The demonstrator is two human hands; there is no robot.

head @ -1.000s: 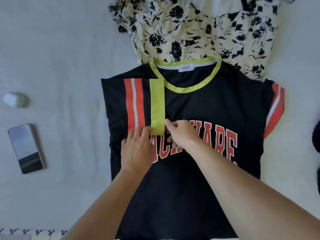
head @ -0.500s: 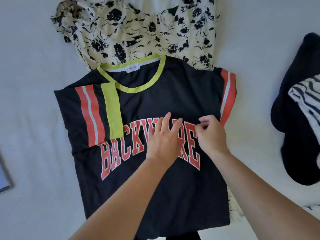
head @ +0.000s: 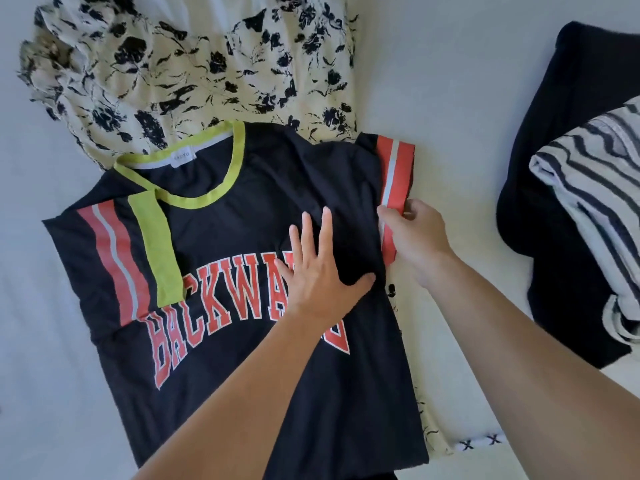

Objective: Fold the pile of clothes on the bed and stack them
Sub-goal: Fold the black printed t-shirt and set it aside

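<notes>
A black T-shirt with red lettering, a lime collar and red-striped sleeves lies face up on the white bed. Its left sleeve is folded in over the chest. My left hand presses flat on the chest with fingers spread. At the shirt's right edge, my right hand pinches the red-striped right sleeve. Under the shirt and beyond it spreads a cream garment with black flowers.
At the right edge of the bed lies a dark navy garment with a grey-and-navy striped garment folded on top of it. A strip of the cream floral fabric shows along the shirt's lower right side.
Both hands moved from the folded left sleeve across the chest to the right. My right hand took hold of the right sleeve; my left hand now presses the chest. The view swung right.
</notes>
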